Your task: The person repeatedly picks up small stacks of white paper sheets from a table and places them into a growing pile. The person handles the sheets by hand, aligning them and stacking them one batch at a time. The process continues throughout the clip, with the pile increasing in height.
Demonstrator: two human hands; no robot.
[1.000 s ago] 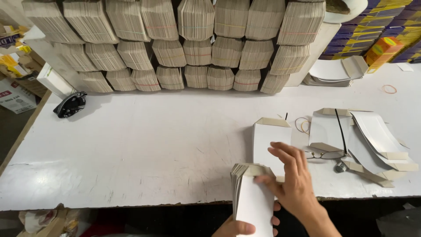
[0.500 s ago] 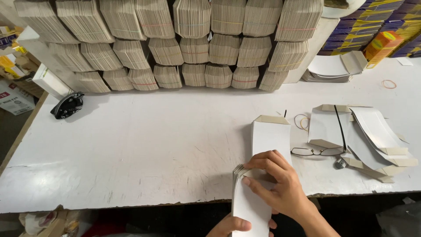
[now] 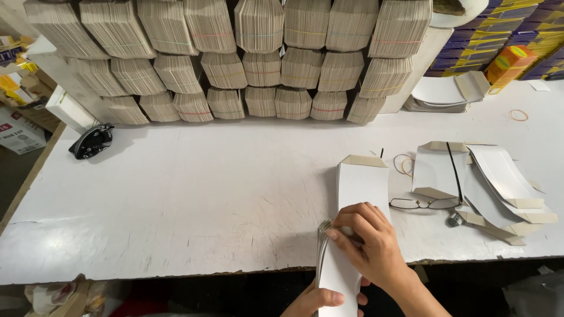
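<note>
At the near edge of the counter [image 3: 176, 199], a stack of white flat cartons [image 3: 336, 276] is held upright on its long edge between two hands. The right hand [image 3: 367, 243] is curled over the top of the stack, fingers [image 3: 346, 220] bent across the upper end and clamped on the sheets. The left hand [image 3: 317, 299] is seen only in part at the bottom of the view, its thumb pressed against the lower end of the stack, so that the stack is grasped from below as well. Just behind the stack, a second pile of the same cartons [image 3: 364, 182] lies flat on the counter, its brown flap turned away from the person. To the right of that pile, glasses [image 3: 426, 203] rest on the counter, with rubber bands [image 3: 402, 165] near them. Further right, more loose cartons [image 3: 493, 176] are spread in an overlapping fan. Along the far side, banded bundles [image 3: 264, 53] of folded cartons are piled in rows against each other. A black tool [image 3: 91, 141] lies at the left, well apart from the hands.
</note>
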